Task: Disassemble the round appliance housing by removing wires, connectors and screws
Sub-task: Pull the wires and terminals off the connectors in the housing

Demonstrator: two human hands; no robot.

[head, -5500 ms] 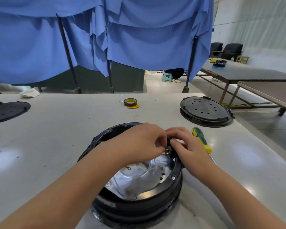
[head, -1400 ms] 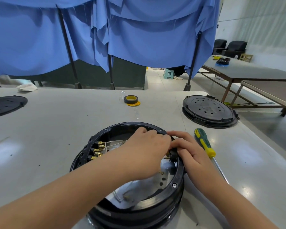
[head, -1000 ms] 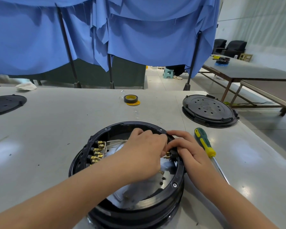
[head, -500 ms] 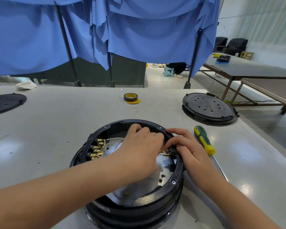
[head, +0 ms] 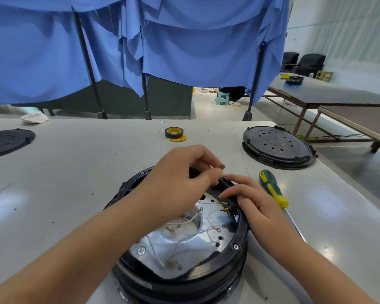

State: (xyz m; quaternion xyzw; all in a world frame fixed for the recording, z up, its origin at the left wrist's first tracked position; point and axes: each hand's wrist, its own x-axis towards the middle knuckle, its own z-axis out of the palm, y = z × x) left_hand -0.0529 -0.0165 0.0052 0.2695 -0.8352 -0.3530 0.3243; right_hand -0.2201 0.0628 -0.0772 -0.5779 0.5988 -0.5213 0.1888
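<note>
The round black appliance housing [head: 235, 246] lies open on the grey table [head: 64, 194], showing a silver metal plate [head: 184, 240] and loose white wires [head: 208, 218] with ring terminals. My left hand [head: 184, 172] is raised over the far rim and pinches a white wire with a brass connector [head: 222, 166] at its tip. My right hand [head: 248, 198] rests on the right rim, fingers on a black terminal block with brass pins [head: 225, 206]. My left forearm hides the housing's left side.
A green and yellow screwdriver [head: 272, 189] lies just right of the housing. A black round cover [head: 276, 145] sits at the back right, another black cover [head: 7, 141] at the far left. A roll of black and yellow tape [head: 174, 133] lies beyond. Blue curtains hang behind.
My left hand has lifted up and away from the terminal block, pulling a white wire with its brass connector free. My right hand stays on the rim at the block.
</note>
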